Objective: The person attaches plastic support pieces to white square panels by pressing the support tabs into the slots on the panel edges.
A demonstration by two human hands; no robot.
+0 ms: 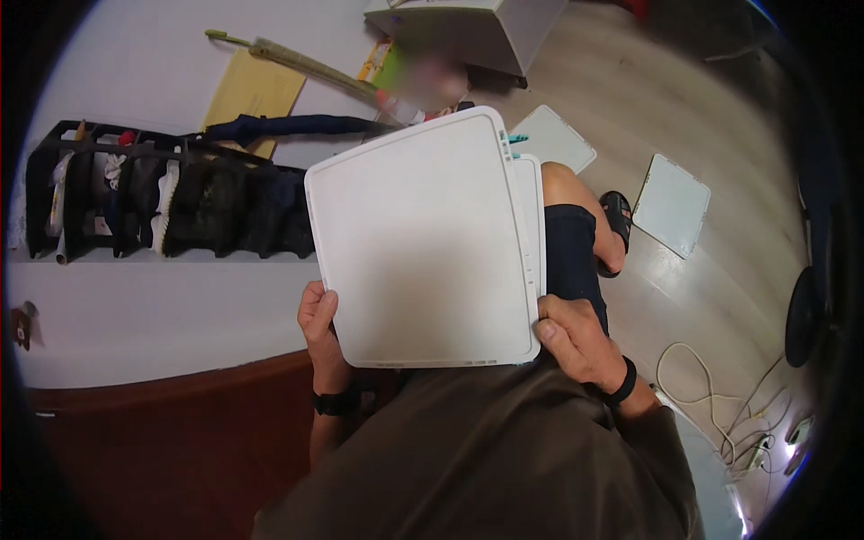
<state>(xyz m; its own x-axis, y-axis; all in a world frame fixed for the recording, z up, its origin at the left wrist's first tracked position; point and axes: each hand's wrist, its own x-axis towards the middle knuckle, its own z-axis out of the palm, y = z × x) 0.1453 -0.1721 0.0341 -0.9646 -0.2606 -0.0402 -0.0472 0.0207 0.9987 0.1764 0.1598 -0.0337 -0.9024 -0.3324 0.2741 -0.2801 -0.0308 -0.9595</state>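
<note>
White panel (418,234) gripped two-handed, mid-view.
Left hand (317,312) pinched on its edge, 8 o'clock; right hand (578,340) closed on edge, 4 o'clock; second panel (534,216) behind, peeking out 3 o'clock; floor panels (673,207) 2–3 o'clock.

Even, moderate light leaves a soft grey shadow across the lower middle of the white panel (418,234) and a pale sheen on the plank floor (661,297), while the brown shirt (468,450) stays dim. Small violet-white glare spots burn out at lower right. Fisheye curvature bends the outer edges into a black rim, and one patch above the panel is heavily blurred.
</note>
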